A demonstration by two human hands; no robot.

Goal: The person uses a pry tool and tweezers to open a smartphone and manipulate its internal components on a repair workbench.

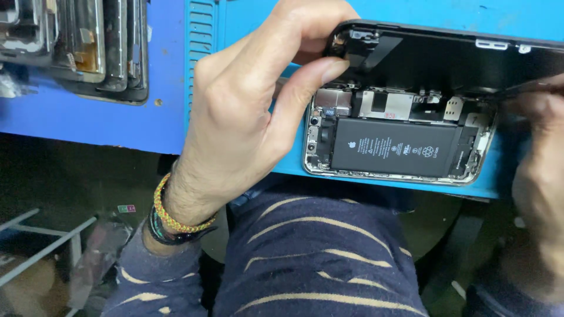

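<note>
An opened phone body (399, 173) lies at the near edge of a blue work mat (247, 17), its black battery (392, 147) and small circuit parts exposed. The phone's black screen panel (470, 58) is lifted and tilted up behind the body. My left hand (247, 117) pinches the panel's left end between thumb and fingers. My right hand (540, 182) is blurred at the right edge and holds a thin dark tool (529, 88) whose tip reaches the phone's right end.
Several other phone screens and frames are stacked in a pile (76, 41) at the back left on the blue bench. A dark striped sleeve and jumper (317, 258) fill the foreground. Metal bars (41, 246) and clutter lie on the floor lower left.
</note>
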